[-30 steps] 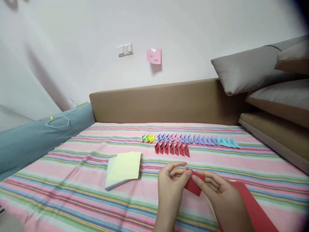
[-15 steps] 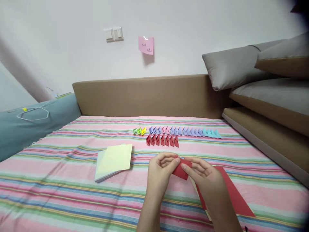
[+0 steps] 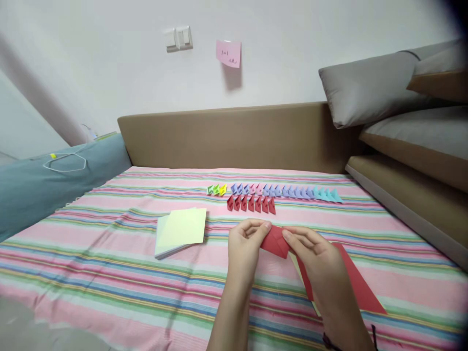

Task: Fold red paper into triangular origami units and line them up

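Both hands pinch one small folded red paper piece (image 3: 276,242) just above the striped bedsheet (image 3: 109,263). My left hand (image 3: 246,246) grips its left edge with fingertips pressed together. My right hand (image 3: 316,256) holds its right side, fingers curled over it. Under my right hand lies a large red paper sheet (image 3: 356,285) on top of a pale sheet. Beyond the hands stands a short row of red folded pieces (image 3: 251,204), and behind that a longer row of green, yellow, purple, pink and blue folded pieces (image 3: 274,191).
A stack of pale yellow paper squares (image 3: 180,231) lies left of my hands. A brown padded headboard (image 3: 234,136) runs along the back, a blue bolster (image 3: 54,185) at left, grey and brown cushions (image 3: 395,97) at right. A pink note (image 3: 228,52) hangs on the wall.
The view has shifted, so everything sits a little higher in frame. Both hands keep hold of the red piece and have worked its fold; more of its flat face shows now.
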Available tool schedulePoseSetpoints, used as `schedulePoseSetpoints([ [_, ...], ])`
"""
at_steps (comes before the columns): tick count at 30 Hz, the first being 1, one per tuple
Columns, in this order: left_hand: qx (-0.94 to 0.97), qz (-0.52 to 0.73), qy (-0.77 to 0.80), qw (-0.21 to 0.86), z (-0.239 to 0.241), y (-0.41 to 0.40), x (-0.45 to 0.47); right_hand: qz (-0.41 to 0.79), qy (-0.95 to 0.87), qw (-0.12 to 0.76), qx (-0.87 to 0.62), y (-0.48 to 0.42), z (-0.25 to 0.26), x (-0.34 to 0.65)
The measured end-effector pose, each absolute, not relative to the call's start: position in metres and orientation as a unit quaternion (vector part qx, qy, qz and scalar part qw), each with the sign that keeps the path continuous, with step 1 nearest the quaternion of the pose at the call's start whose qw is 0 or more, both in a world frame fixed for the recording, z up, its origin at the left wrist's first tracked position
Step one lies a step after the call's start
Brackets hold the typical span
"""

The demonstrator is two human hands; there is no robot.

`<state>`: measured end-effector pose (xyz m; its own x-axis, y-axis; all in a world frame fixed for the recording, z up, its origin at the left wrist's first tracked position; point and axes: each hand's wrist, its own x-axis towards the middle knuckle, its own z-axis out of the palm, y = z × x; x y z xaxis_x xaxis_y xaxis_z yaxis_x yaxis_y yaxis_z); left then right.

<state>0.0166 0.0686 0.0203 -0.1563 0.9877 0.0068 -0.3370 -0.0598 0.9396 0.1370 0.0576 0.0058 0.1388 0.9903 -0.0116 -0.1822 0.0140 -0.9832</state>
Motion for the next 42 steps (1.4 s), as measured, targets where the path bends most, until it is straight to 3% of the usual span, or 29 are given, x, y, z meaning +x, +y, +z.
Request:
schedulePoseSetpoints([
  [4,0.417,0.62,0.457,0.482,0.02,0.068,0.017,0.501,-0.465,0.562,-0.467,0.059,0.007,0.136],
  [10,0.429,0.605,0.455,0.493,0.018,0.069,0.016,0.463,-0.474,0.579,-0.476,0.063,0.003,0.137],
  [15,0.432,0.611,0.463,0.475,0.015,0.072,0.017,0.523,-0.46,0.563,-0.444,0.066,-0.003,0.135],
  [21,0.424,0.571,0.461,0.53,0.01,0.074,0.017,0.515,-0.46,0.56,-0.457,0.068,-0.01,0.14],
  [28,0.459,0.552,0.501,0.483,0.01,0.075,0.014,0.557,-0.465,0.529,-0.441,0.068,-0.012,0.146],
  [34,0.444,0.528,0.487,0.536,0.009,0.076,0.014,0.471,-0.436,0.572,-0.511,0.068,-0.016,0.149],
  [42,0.494,0.513,0.495,0.497,0.011,0.073,0.015,0.499,-0.449,0.571,-0.473,0.07,-0.007,0.156],
])
